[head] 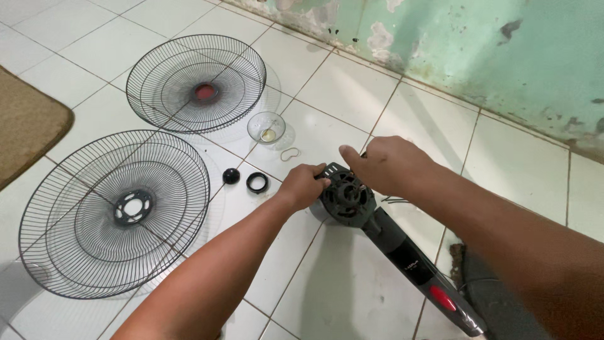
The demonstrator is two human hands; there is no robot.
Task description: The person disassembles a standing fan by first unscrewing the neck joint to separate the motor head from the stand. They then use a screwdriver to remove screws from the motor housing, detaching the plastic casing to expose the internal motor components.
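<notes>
My left hand [303, 186] is clamped on the side of the fan motor [347, 196] lying on the floor [340, 277], and my right hand [385, 165] is pinched over its top rim, though I cannot tell what the fingertips grip. Just beyond sit a black cap [231, 176], a ring nut [257, 182] and a glass bowl [266, 127]; a careless knock could scatter them. Farther off lie two wire guards [113, 214].
</notes>
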